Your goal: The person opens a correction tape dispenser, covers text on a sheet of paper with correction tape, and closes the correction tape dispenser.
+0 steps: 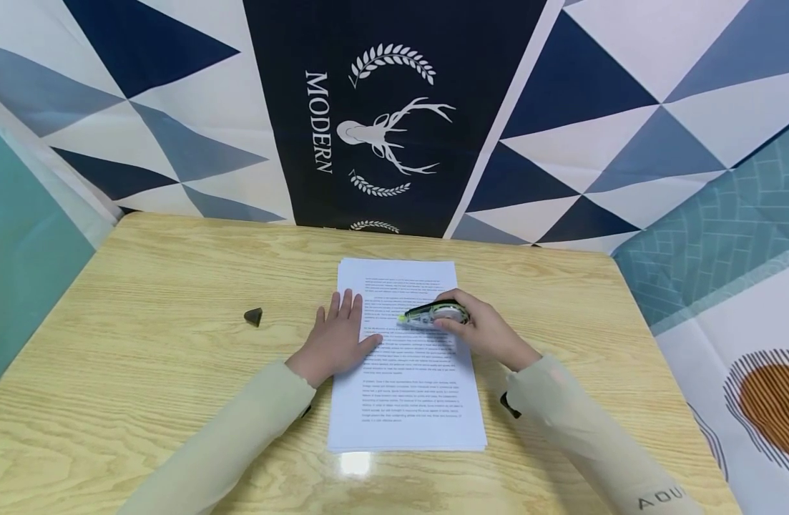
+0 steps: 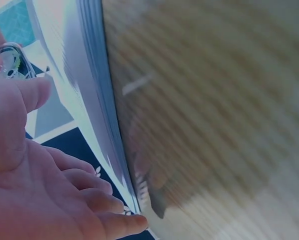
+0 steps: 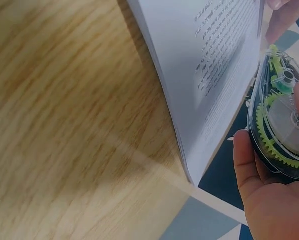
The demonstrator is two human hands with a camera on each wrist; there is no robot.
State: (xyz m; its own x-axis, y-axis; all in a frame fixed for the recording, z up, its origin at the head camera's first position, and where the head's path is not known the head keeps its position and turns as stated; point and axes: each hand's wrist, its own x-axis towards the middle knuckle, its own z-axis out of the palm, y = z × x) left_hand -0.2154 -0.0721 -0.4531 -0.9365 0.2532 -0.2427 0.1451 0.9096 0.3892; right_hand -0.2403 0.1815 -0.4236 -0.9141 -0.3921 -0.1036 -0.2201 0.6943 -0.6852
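A stack of printed paper (image 1: 407,422) lies on the wooden table, its thickness showing in both wrist views. My left hand (image 1: 337,336) rests flat on the stack's left edge, fingers straight and thumb pointing inward over the text. In my right hand (image 1: 487,330) is a correction tape dispenser (image 1: 435,313), gripped between thumb and fingers above the middle of the page. Its clear case and green gear wheel (image 3: 262,125) show in the right wrist view. The yellow-green tip points left, at a line of text; whether it touches the paper I cannot tell.
A small dark cap-like piece (image 1: 254,316) lies on the table (image 1: 175,286) left of the paper. Behind the table hangs a patterned cloth (image 1: 381,143) with a deer head and the word MODERN. A bright light reflection sits at the paper's near edge.
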